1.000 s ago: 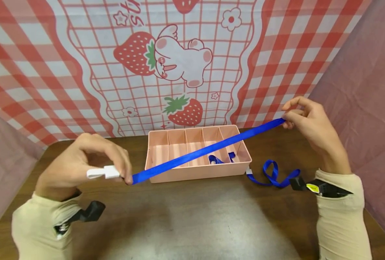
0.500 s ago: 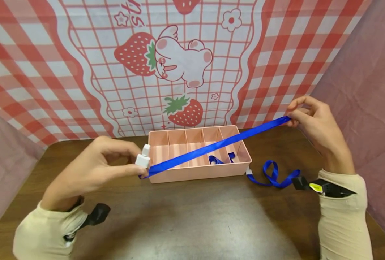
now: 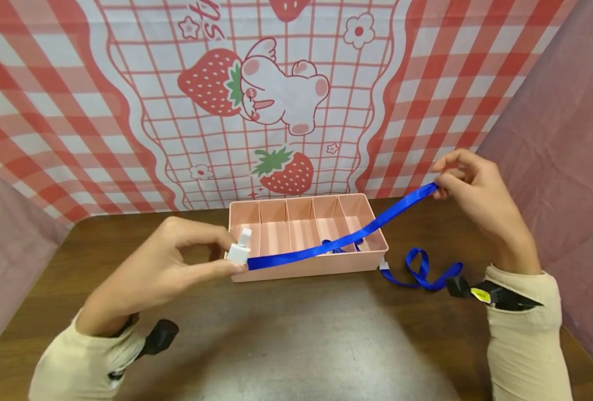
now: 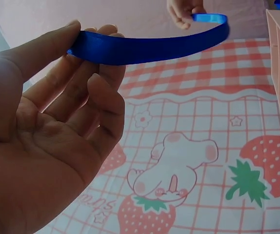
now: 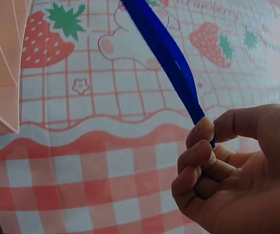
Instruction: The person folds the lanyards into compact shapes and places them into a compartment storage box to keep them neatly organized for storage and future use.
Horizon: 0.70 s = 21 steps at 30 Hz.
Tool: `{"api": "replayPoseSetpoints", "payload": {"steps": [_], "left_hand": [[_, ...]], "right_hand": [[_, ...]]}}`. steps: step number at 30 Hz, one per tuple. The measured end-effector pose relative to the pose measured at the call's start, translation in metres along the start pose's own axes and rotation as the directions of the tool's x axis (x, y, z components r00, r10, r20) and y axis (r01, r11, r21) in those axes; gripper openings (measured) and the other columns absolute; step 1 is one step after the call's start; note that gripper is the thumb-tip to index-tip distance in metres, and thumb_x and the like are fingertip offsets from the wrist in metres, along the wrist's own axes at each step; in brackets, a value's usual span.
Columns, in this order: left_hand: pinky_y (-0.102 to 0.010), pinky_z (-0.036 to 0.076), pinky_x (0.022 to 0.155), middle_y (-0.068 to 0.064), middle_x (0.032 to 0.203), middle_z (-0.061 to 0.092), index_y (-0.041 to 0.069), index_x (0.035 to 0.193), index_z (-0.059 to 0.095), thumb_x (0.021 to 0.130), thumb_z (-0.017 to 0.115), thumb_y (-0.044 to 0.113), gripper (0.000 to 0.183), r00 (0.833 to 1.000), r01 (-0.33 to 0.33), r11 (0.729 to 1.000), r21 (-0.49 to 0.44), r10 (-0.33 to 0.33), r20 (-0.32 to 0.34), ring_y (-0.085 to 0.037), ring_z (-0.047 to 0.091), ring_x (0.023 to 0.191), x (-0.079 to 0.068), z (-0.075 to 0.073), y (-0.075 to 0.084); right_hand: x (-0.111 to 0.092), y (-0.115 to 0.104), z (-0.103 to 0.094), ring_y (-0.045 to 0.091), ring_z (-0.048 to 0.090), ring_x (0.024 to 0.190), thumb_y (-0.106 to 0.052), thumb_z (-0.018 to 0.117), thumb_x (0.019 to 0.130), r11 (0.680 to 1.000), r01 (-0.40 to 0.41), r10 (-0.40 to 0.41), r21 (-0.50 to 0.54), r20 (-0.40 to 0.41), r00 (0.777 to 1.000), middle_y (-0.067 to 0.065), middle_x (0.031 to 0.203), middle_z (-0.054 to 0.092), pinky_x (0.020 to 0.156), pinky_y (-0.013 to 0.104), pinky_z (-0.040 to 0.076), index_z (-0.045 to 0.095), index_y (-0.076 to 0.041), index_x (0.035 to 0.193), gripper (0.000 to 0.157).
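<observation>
A blue lanyard (image 3: 291, 257) spans between my two hands in the head view, sagging slightly in front of the pink tray (image 3: 276, 272). My left hand (image 3: 148, 275) pinches its near end between thumb and fingers, beside a white plastic clip (image 3: 238, 253) that points upward. Higher and to the right, my right hand (image 3: 481, 203) pinches the far end with thumb and fingertips. In the left wrist view the strap (image 4: 150, 51) curves away toward the other hand. The right wrist view shows the strap (image 5: 171, 63) running up from my fingertips.
The tray has several compartments; dark blue ribbon (image 3: 335, 249) lies in those at its right. Another blue lanyard (image 3: 429, 286) is looped on the wooden table (image 3: 286, 340), right of the tray. A strawberry-print cloth (image 3: 346, 100) hangs behind.
My left hand has moved right and turned, so the white clip now stands upward near the tray's left end. The taut strap has slackened into a curve. The right hand barely shifted.
</observation>
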<state>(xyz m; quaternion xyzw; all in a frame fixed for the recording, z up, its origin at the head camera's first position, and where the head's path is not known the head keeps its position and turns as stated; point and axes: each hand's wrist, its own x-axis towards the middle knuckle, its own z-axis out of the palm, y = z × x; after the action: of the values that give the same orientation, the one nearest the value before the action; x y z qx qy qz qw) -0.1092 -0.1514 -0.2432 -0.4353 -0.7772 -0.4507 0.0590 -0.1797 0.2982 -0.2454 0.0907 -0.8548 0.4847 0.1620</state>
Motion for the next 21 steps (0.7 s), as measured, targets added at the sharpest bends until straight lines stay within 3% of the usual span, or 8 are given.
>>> {"api": "replayPoseSetpoints", "payload": {"steps": [10,21], "left_hand": [[-0.023,0.048,0.065,0.014,0.081,0.063,0.021,0.086,0.068,0.08,0.082,0.003,0.023,0.999,-0.045,0.998,0.037,0.046,-0.021,-0.006,0.058,0.074,0.0,0.009,0.006],[-0.024,0.048,0.062,0.017,0.074,0.059,0.024,0.082,0.066,0.087,0.077,0.009,0.02,0.999,-0.008,0.998,0.061,0.01,-0.046,-0.005,0.057,0.069,0.004,0.018,0.009]], "right_hand": [[-0.016,-0.027,0.017,0.015,0.063,0.067,-0.005,0.058,0.097,0.981,0.148,-0.13,-0.122,0.147,0.981,0.006,0.081,0.067,0.061,0.021,0.051,0.061,-0.005,0.107,0.01],[-0.035,-0.049,0.038,0.014,0.064,0.07,-0.002,0.059,0.096,0.95,0.259,-0.215,-0.173,0.238,0.947,0.003,0.081,0.069,0.062,0.023,0.049,0.062,-0.011,0.107,0.015]]}}
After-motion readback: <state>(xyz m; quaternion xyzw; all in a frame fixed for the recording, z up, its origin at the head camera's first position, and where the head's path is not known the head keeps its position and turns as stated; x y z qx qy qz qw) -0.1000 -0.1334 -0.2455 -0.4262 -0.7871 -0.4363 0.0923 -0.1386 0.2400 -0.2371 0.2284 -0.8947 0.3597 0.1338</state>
